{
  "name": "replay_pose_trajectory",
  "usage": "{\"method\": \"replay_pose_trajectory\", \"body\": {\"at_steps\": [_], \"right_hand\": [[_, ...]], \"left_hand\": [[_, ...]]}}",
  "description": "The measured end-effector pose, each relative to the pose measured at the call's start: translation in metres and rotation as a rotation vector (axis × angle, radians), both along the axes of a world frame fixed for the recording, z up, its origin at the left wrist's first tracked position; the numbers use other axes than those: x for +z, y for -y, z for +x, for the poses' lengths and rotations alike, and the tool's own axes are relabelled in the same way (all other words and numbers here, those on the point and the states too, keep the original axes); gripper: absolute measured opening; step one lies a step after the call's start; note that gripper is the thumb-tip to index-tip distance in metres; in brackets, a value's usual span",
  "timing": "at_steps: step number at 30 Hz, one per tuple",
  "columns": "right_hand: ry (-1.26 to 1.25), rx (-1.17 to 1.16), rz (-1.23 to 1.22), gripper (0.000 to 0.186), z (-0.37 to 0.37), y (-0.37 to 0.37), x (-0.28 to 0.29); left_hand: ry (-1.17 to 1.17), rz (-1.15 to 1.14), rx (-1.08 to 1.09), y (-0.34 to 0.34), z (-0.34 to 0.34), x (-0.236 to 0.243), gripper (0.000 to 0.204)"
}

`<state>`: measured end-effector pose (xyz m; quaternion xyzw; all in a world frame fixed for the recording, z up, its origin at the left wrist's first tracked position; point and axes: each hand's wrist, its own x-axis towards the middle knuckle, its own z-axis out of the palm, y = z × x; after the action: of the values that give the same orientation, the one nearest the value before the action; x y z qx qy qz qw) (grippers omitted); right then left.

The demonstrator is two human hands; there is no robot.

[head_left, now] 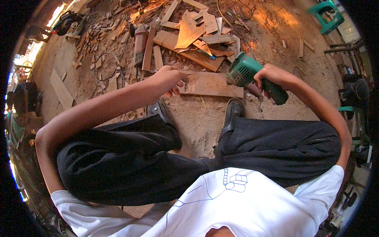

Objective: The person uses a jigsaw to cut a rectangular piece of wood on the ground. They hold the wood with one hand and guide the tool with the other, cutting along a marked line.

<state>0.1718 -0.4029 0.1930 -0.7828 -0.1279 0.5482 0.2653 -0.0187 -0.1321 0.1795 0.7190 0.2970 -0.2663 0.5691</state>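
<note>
My right hand (272, 81) is wrapped round the dark grip of a green power tool (249, 68) with a rounded, vented housing. The tool is tilted, its housing over the right end of a flat light-brown board (213, 83) on the ground. Whether it touches the wood I cannot tell. At the board's left end is my left hand (170, 79), its fingers loosely bent and apart, with nothing visible in them. The palm is hidden, and contact with the board is unclear.
Beyond the board lies a heap of wood offcuts (193, 33). A red-and-grey angle grinder (139, 44) stands left of it, near a looped cable (103, 59). Another green tool (328, 17) is at the far right. My shoes (233, 108) flank the board's near side.
</note>
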Motion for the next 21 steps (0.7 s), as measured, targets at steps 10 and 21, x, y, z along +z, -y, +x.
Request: {"method": "replay_pose_trajectory", "body": {"at_steps": [10,21], "right_hand": [[-0.03,-0.02,0.016,0.02,-0.001,0.004,-0.002],[0.013,-0.038,0.017,0.02,-0.007,0.007,0.005]], "left_hand": [[-0.018,0.001,0.007,-0.001,0.001,0.0,0.039],[0.115,-0.142,0.056,-0.01,-0.001,-0.021,0.012]]}}
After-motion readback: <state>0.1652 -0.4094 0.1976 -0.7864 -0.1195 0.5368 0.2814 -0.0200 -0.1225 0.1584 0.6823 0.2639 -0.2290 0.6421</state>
